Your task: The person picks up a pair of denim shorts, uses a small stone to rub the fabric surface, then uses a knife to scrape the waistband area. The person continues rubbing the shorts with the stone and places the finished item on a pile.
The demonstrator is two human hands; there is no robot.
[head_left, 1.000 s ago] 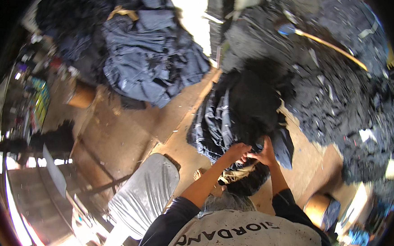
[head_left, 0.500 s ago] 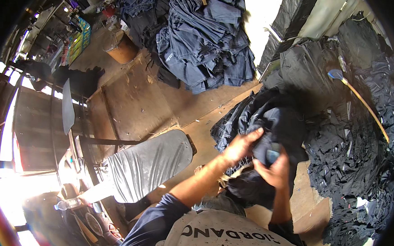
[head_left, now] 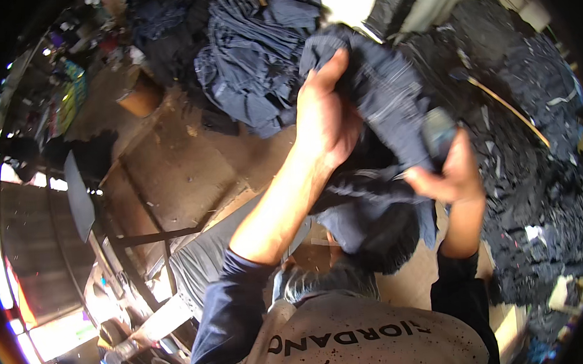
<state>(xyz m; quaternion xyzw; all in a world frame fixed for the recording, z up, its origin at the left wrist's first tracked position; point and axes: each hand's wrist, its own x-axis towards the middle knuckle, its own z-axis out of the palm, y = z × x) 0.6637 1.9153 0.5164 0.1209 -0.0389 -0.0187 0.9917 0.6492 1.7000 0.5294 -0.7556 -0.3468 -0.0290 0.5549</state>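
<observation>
I see left hand (head_left: 324, 123) clenched on dark denim garment (head_left: 373, 90) — raised | right hand (head_left: 447, 169) grasping its lower fold | denim pile (head_left: 250, 58) on floor beyond

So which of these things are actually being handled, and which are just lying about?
In hand:
- left hand, gripping the top of the dark blue garment
- right hand, holding the same garment's lower folds

Lying about:
- pile of blue clothes on the floor
- heap of dark scraps to the right
- grey sack
- brown tub
- stick on the scraps
</observation>
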